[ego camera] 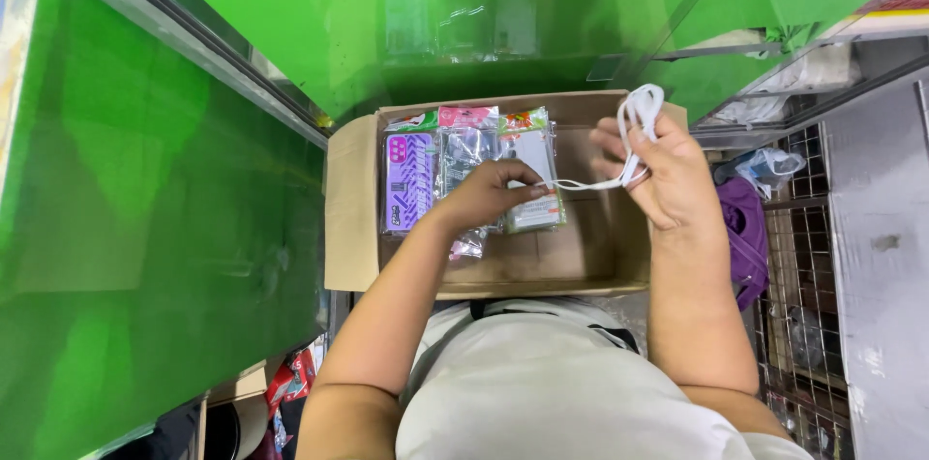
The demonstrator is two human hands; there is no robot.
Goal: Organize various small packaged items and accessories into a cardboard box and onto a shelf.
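Head camera is looking down on an open brown cardboard box [353, 204] holding clear-wrapped phone cases [464, 165]. Above it, the right hand [668, 175] is gripping a looped white cable [639, 117], while the left hand [489, 194] is pinching its trailing end.

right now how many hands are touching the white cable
2. The right hand holds the coiled white cable above the cardboard box; the left hand pinches its loose end over the packets.

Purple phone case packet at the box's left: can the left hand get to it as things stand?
Probably yes: the left hand sits just right of the purple phone case packet, nothing between them, though it is pinching the white cable.
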